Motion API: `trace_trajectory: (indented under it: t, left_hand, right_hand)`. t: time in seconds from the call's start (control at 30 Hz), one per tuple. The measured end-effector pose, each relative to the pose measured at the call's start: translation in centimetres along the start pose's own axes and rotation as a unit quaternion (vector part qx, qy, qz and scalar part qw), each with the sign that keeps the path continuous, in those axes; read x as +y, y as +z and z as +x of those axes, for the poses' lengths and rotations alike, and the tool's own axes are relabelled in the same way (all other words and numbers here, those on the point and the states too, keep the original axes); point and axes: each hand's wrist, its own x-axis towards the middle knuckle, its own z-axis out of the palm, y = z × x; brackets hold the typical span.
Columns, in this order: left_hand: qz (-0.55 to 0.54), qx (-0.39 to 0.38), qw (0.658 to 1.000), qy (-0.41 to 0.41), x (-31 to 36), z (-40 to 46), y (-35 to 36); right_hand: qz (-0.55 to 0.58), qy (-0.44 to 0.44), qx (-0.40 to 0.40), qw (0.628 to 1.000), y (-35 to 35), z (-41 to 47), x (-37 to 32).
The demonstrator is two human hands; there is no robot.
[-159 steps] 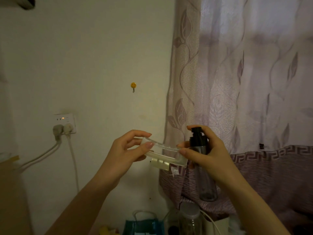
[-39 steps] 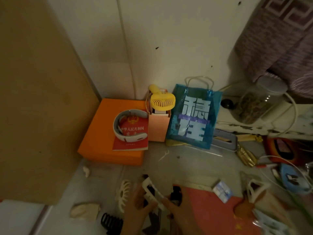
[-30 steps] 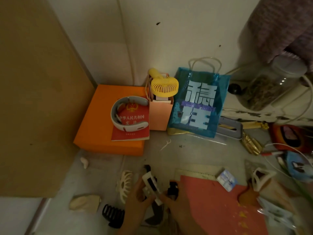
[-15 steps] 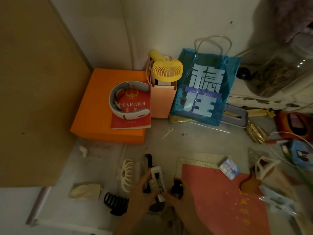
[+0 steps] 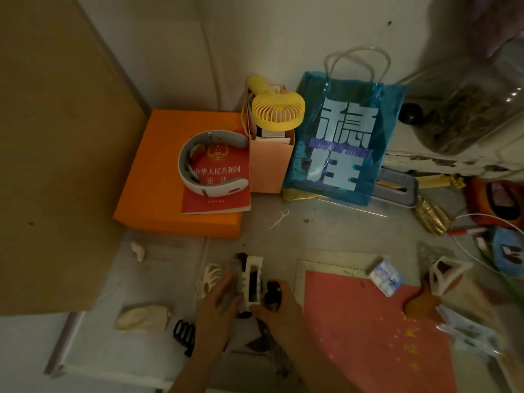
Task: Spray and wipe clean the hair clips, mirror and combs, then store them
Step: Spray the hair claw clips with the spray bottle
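A white and clear rectangular hair clip (image 5: pixel 252 279) lies low over the grey tabletop (image 5: pixel 326 231) between my hands. My left hand (image 5: pixel 217 310) lies along the clip's left side with blurred, fairly straight fingers. My right hand (image 5: pixel 283 309) grips a spray bottle with a black top (image 5: pixel 272 293), and its thumb touches the clip's near end. A cream claw clip (image 5: pixel 207 280) lies just left of my fingers, with a black claw clip (image 5: pixel 184 336) nearer me. A white triangular claw clip (image 5: pixel 445 275) stands at the right, beside a brown wooden piece (image 5: pixel 422 303).
A crumpled wipe (image 5: pixel 143 319) lies at the left. A red sheet (image 5: pixel 368 341) covers the right foreground, with a small box (image 5: pixel 385 276) at its far edge. Behind stand an orange box (image 5: pixel 158 177), a yellow fan (image 5: pixel 278 110), a blue bag (image 5: pixel 340 148) and a jar (image 5: pixel 467 114).
My view dropped from the wall and curtain to the tabletop. Both hands lowered the clip and spray bottle toward the table, and my left fingers straightened beside the clip.
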Motion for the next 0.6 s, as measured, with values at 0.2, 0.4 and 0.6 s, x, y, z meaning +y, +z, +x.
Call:
trace_trajectory:
  t: [0.2,0.4,0.6]
  left_hand:
    - [0.041,0.018,0.999,0.004,-0.2,0.0,0.2]
    - [0.078,0.036,0.996,0.021,0.8,-0.3,0.8]
    - [0.121,0.014,0.991,0.06,3.1,-0.4,2.2]
  right_hand:
    - [0.006,0.009,0.007,1.0,0.0,0.1,0.4]
    - [0.047,0.017,0.017,0.999,-1.4,-0.8,0.4]
    - [0.044,0.025,0.077,0.996,-3.6,-1.4,0.3]
